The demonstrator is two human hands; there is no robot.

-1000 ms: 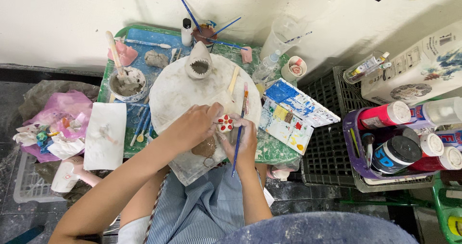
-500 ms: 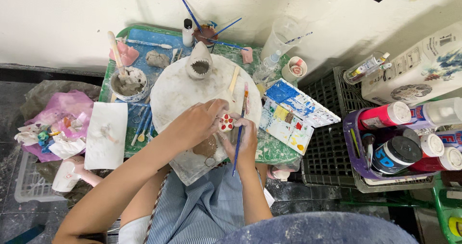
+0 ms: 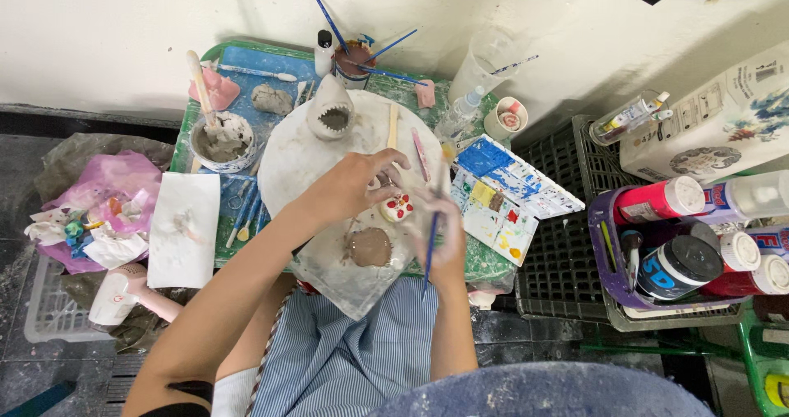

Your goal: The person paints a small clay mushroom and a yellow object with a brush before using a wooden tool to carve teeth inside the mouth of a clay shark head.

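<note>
At the far left a pink plastic bag point(image 3: 107, 188) lies crumpled with scraps, and below it a pale hair dryer point(image 3: 123, 295) rests on the floor. Next comes one white sheet point(image 3: 184, 228) on the green tray point(image 3: 191, 121), and above it one bowl of grey slip point(image 3: 222, 140) with a stick standing in it. On the round white board point(image 3: 304, 158) I count two clay pieces besides the painted one: a grey shark head point(image 3: 332, 113) with its mouth open, and a flat brown disc point(image 3: 369, 246). The left hand point(image 3: 355, 183) curls its fingers down onto the small white piece with red spots point(image 3: 398, 207), pinching it at the edges; it looks light and brittle, the paint probably wet, so the bare rim is the safe place to hold. Just beside it the right hand point(image 3: 444, 232) is closed round one blue paintbrush point(image 3: 430, 253), tip towards the piece, though the hand is blurred. Further right lies one paint palette point(image 3: 508, 199), then a purple basket point(image 3: 608, 253) holding several paint bottles; I cannot count them surely.
</note>
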